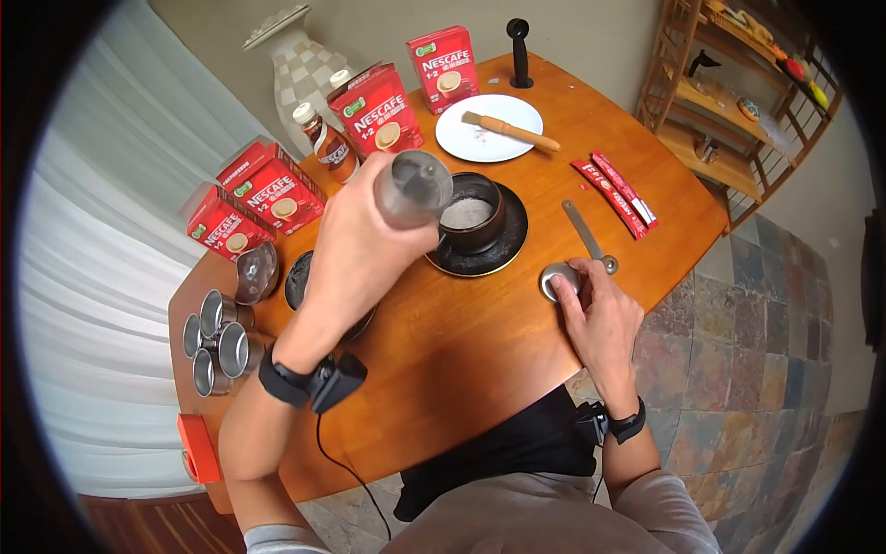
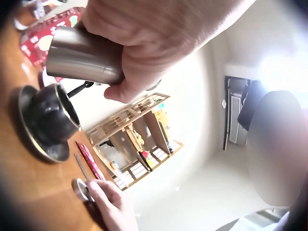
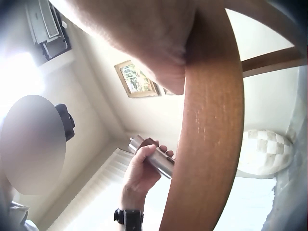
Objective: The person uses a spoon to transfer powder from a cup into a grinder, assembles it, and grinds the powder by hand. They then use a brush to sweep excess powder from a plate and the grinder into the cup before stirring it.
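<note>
My left hand (image 1: 355, 222) grips a brushed-steel cylinder (image 1: 413, 189) with a small knob on its end, tilted close over the black cup (image 1: 494, 222). Inside the cup lies pale, foamy-looking or powdery content (image 1: 467, 213); a black saucer (image 1: 517, 242) with a thin gold rim is under it. At the table's right side my right hand (image 1: 604, 319) holds a shallow round metal lid (image 1: 554, 275) on the tabletop, thumb across it. A metal measuring spoon (image 1: 581, 226) lies just beyond those fingers. The right wrist view mostly catches the table edge (image 3: 211, 125), hiding the right fingers.
A white plate (image 1: 452, 138) bears a wooden-handled brush (image 1: 517, 131). Red coffee boxes (image 1: 378, 111) and a bottle (image 1: 328, 148) line the back. Red sachets (image 1: 618, 196) lie at right. Several metal cups (image 1: 235, 351) and a glass bowl (image 1: 257, 273) stand left.
</note>
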`<state>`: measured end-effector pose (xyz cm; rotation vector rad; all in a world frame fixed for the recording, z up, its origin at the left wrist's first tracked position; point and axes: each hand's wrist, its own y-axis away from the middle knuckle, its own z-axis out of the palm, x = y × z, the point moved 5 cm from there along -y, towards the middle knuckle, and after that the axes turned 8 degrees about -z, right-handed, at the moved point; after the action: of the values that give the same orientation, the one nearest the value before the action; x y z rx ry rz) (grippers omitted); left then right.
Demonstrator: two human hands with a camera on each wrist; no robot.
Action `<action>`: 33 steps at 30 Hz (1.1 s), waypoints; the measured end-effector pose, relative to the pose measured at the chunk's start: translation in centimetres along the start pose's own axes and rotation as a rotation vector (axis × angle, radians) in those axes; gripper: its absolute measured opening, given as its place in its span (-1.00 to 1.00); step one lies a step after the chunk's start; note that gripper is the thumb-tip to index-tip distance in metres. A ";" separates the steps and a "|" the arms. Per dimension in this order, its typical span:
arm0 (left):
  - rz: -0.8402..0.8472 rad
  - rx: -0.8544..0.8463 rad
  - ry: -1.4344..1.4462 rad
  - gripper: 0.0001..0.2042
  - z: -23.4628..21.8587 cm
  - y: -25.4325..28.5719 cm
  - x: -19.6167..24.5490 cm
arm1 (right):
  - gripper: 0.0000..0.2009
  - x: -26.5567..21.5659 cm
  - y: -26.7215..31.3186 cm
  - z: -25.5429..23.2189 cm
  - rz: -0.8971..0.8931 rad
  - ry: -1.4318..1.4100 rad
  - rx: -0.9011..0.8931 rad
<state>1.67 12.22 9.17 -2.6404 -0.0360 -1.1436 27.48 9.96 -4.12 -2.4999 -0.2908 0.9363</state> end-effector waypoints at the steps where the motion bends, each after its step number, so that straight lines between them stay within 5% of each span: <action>1: 0.005 -0.010 -0.086 -0.55 0.3 -0.7 0.0 | -0.69 0.0 0.0 0.0 -0.004 -0.007 0.003; 4: 0.052 -0.037 -0.336 -0.51 1.1 -2.6 -0.5 | -0.70 -0.1 -0.1 -0.2 -0.023 -0.024 0.005; 13: 0.581 0.037 -0.963 -0.70 3.9 -4.3 -1.2 | -0.72 -0.2 -0.2 -0.3 -0.039 -0.050 0.000; 22: 0.841 0.074 -1.295 -0.77 5.7 -5.1 -0.7 | -0.72 -0.3 -0.4 -0.4 -0.086 -0.083 -0.002; 33: 0.948 0.011 -1.513 -0.72 7.5 -4.6 1.1 | -0.71 0.2 -0.2 -0.2 -0.132 -0.137 0.025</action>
<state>7.18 18.49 6.07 -2.2833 0.7649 1.1154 27.70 10.18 -3.99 -2.3654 -0.4787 1.0510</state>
